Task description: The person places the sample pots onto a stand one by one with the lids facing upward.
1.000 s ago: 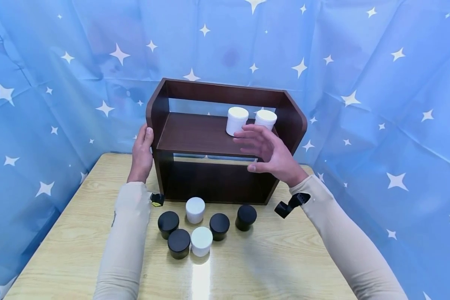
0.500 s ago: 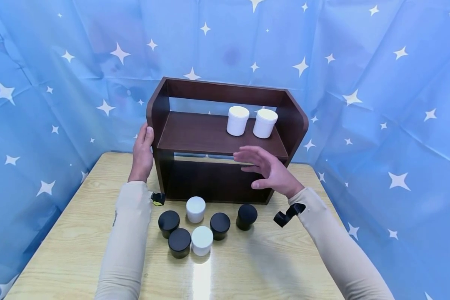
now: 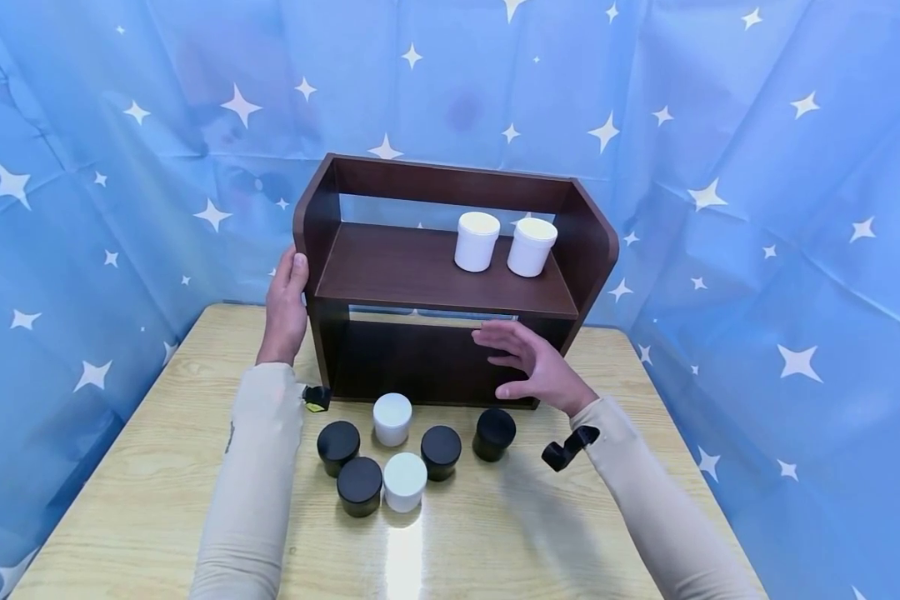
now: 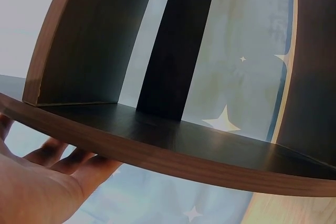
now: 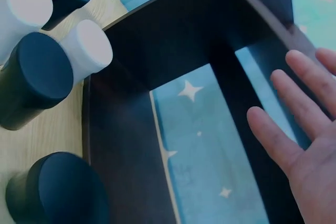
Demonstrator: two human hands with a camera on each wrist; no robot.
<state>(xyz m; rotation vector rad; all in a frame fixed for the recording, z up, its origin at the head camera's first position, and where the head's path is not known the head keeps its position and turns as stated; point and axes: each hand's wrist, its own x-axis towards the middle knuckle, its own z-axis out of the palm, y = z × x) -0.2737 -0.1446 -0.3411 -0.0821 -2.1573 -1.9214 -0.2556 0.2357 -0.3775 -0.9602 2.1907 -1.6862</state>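
My left hand (image 3: 283,312) rests against the outer left side of a dark brown two-tier shelf (image 3: 397,275). In the left wrist view, its fingers (image 4: 97,171) lie along the outside of the side panel. My right hand (image 3: 536,367) hovers in front of the shelf's lower tier with fingers spread, holding nothing. Below it, nearest, stands a black jar (image 3: 494,433). On the upper tier, toward the right, two white jars (image 3: 476,242) stand upright side by side. More jars stand on the table before the shelf: two white ones (image 3: 405,481) and three black ones (image 3: 359,486).
A light wooden table (image 3: 150,467) carries the shelf and the loose jars. Behind and at both sides hangs a blue curtain (image 3: 720,167) with white stars. Each wrist wears a small black camera (image 3: 567,450).
My right hand has drawn back and down from beside the white jars on the upper tier to in front of the lower tier. The left hand and the jars stay in place.
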